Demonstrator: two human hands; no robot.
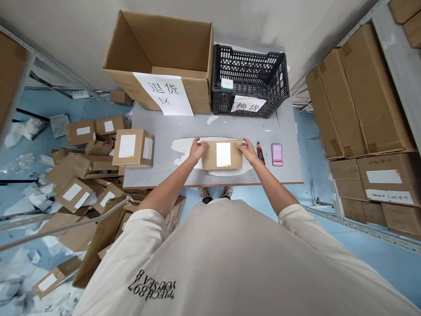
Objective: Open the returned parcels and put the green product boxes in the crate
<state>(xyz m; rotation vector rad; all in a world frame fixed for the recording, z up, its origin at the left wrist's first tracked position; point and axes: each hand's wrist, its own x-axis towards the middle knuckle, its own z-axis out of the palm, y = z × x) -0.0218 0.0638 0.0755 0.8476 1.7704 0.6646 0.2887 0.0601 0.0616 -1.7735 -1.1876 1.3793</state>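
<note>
A small brown cardboard box [210,159] with a white label lies in front of me near the table's front edge. My left hand [198,151] grips its left end, and my right hand [248,151] grips its right end, fingers curled at the upper corners. Just right of my right hand lies a red and black utility knife [260,153]. Beyond that is a pink phone-like item [277,155]. Another labelled carton [131,149] stands at the table's left edge.
At the table's back stand a large open carton [200,94] and a black plastic crate [279,87], both with paper signs. Many loose boxes [77,193] are heaped on the floor at left. A rack with stacked cartons [358,96] rises at right.
</note>
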